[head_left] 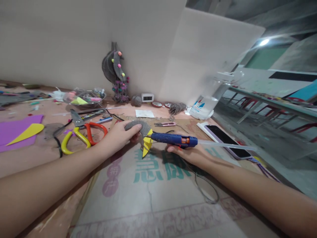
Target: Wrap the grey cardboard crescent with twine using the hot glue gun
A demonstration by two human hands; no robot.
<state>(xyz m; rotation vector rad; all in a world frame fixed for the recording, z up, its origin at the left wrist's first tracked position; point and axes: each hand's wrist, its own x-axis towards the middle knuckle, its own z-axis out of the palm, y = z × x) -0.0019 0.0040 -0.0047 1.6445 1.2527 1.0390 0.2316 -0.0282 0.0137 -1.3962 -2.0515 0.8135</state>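
Observation:
My left hand (pixel 125 134) is closed on a curved crescent piece (pixel 138 125) wrapped in grey yarn. Bare yellow (pixel 147 145) shows at its lower tip, where the yarn stops. In my right hand (pixel 184 151) is a blue hot glue gun (pixel 173 139), with a clear glue stick (pixel 228 144) sticking out of its back end. The gun's nozzle touches or almost touches the yellow part; I cannot tell which. A loose grey yarn strand (pixel 210 200) loops below my right hand on the cardboard (pixel 119 211).
Left lie yellow-handled scissors (pixel 75 142), red-handled scissors (pixel 96 132) and purple sheets (pixel 17 132). Thread snips (pixel 165 124), a yarn bundle (pixel 177 109) and a small digital clock (pixel 148 97) are beyond. A phone (pixel 228 140) lies right. A decorated grey crescent (pixel 112 67) stands against the wall.

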